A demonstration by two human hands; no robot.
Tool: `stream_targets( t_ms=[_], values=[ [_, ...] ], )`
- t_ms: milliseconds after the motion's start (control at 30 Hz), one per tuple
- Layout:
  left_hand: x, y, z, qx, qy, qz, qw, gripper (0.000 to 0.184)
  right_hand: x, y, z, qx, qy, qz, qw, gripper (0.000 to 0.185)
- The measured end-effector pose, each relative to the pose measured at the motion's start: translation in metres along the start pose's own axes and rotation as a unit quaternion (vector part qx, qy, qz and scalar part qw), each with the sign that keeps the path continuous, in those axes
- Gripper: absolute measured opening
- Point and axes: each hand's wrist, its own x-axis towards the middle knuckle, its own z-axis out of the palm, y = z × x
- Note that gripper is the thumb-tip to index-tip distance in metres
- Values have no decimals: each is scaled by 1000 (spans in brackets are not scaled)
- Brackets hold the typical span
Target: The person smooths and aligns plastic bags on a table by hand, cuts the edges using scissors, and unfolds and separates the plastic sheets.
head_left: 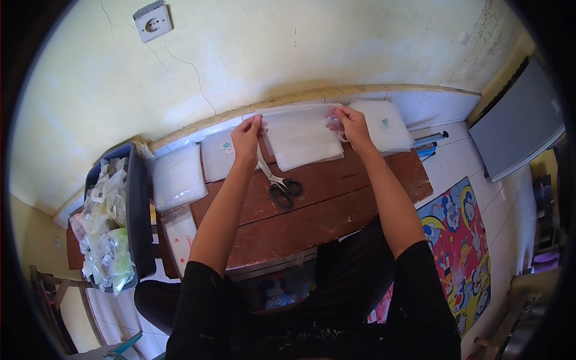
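My left hand (245,138) and my right hand (355,127) are raised over the far side of a brown wooden table (336,204). Between them, pinched near its two upper corners, stretches a clear plastic bag (300,110). Directly below it lies a stack of whitish plastic bags (306,144), partly covered by the held one. Scissors (282,186) with black handles rest near my left wrist, their blades pointing away from me and partly hidden by that hand.
More packs of clear bags (179,174) (217,153) lie left, and another pack (382,126) lies right. A dark bin (141,216) full of plastic packaging stands at the left. A narrow pack with red print (180,237) is nearer me. Right: a colourful mat (459,252) on the floor.
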Motion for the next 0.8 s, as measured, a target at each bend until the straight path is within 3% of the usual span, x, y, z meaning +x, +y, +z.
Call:
stream_targets(
  t_ms=[133, 200, 233, 300, 367, 433, 533, 667, 700, 800],
  values=[
    [7, 4, 14, -30, -44, 37, 998, 26, -3, -3, -2, 7, 8, -12, 1000, 29],
    [2, -15, 12, 38, -46, -85, 995, 34, -4, 22, -12, -64, -16, 100, 993, 36],
    [0, -35, 5, 60, -59, -135, 987, 43, -5, 42, -16, -64, -15, 99, 993, 36],
    [-7, -71, -8, 94, -70, -164, 979, 45, -9, 76, -24, -153, -31, 210, 965, 46],
    [-11, -79, -11, 131, -80, -193, 969, 48, -18, 72, -17, -140, -15, 237, 961, 48],
    [-14, -85, -10, 137, -55, -183, 972, 50, -19, 75, -17, -125, 1, 267, 956, 51],
    [-10, -82, -2, 185, -38, -134, 973, 47, -9, 80, -24, -128, 15, 236, 963, 51],
    [-3, -76, 10, 223, -13, -90, 971, 46, 3, 90, -23, -122, 52, 93, 987, 42],
    [1, -78, 10, 312, -17, -47, 949, 47, 7, 96, -24, -134, 71, 49, 987, 37],
    [1, -78, 16, 452, -10, 17, 892, 50, -7, 73, -16, -210, 90, 129, 965, 32]
  ],
)
